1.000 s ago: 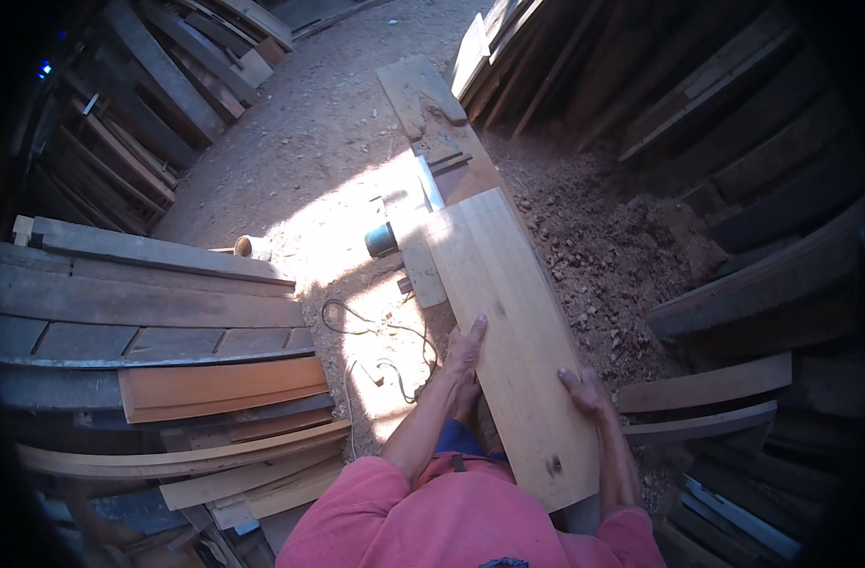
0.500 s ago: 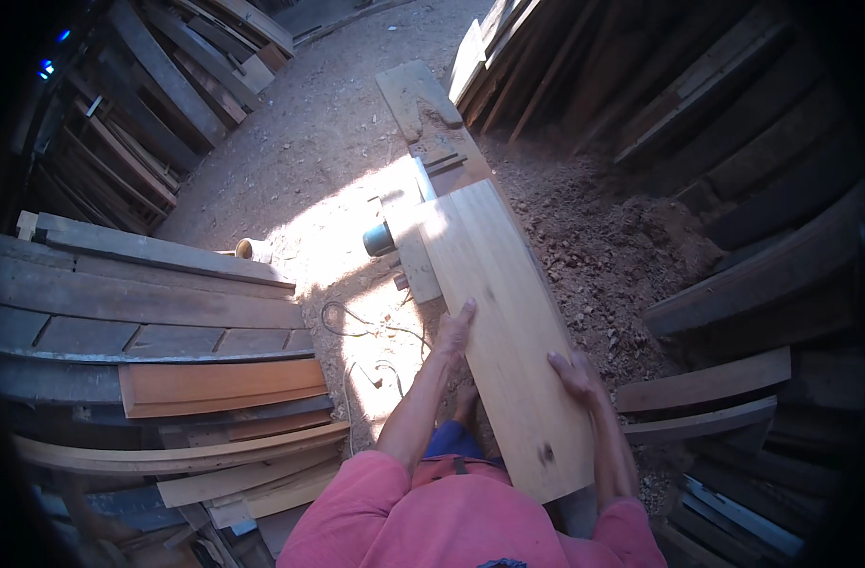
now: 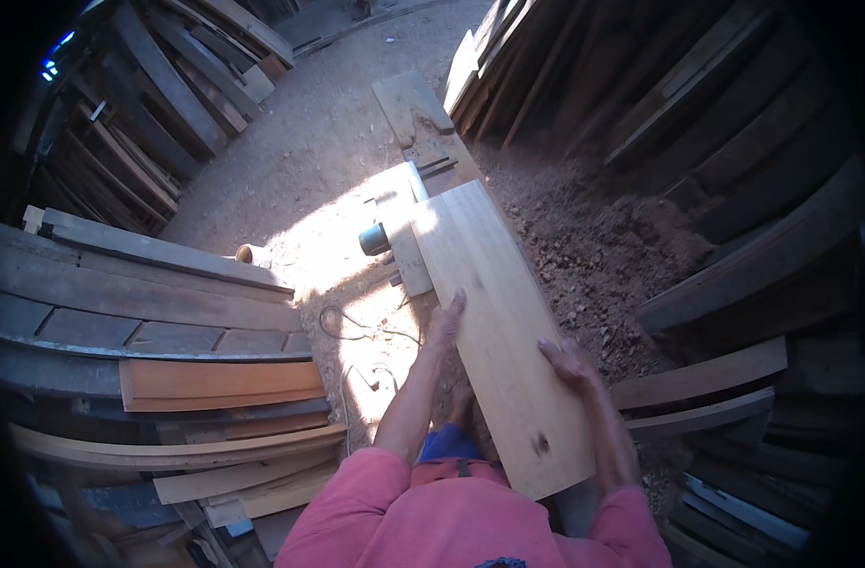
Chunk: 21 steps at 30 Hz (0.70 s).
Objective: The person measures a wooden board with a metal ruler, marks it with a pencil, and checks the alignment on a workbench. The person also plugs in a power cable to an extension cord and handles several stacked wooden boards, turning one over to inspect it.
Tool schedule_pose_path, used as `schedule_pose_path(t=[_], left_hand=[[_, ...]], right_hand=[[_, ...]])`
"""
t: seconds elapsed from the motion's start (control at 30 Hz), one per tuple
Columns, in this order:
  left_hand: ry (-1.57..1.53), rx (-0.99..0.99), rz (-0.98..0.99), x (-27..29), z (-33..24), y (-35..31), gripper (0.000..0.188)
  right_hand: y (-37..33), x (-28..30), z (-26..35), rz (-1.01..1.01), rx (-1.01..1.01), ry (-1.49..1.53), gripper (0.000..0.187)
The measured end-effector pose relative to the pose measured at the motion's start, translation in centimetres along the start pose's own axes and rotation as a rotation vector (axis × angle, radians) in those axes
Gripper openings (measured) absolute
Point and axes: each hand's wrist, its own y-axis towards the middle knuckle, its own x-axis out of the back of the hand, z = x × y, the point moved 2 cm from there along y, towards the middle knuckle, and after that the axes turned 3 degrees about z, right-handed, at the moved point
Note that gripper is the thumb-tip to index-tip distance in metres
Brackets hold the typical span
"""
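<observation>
Two hands, left (image 3: 445, 325) and right (image 3: 567, 361), rest on one pale wide plank (image 3: 499, 312); one small motor (image 3: 374, 239) and one tangled cord (image 3: 356, 331) lie beside it.

Wide board (image 3: 499, 322): pale planed wood, smooth, matt, dark knot near close end. Stacked planks (image 3: 158, 303) at left: grey weathered wood, rough; one below (image 3: 219, 383) orange-brown, smoother. Floor (image 3: 593, 246): coarse sawdust and dirt, crumbly. Sleeves (image 3: 432, 521): pink cloth, matt. Machine top (image 3: 404, 237): dull, dusty.
</observation>
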Motion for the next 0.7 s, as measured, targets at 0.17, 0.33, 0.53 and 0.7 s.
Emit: schedule_pose_path(t=[0.17,0.33,0.53,0.7], left_hand=[[0.33,-0.249,-0.078,2.6,5.3,-5.3,0.058],[1.513,-1.072,0.242,-2.7,3.0,-21.9,0.066],[1.338,-1.431,0.518,-11.5,0.9,-26.5,0.042],[1.38,-1.422,0.505,-12.6,-6.5,-28.3,0.05]], right_hand=[[1.4,1.7,-7.4,0.106,0.124,0.11,0.056],[-2.4,3.8,-5.2,0.192,-0.012,-0.009,0.056],[-1.0,7.3,-9.1,0.229,0.345,0.232,0.061],[-8.3,9.9,-2.1,0.498,0.433,0.741,0.067]])
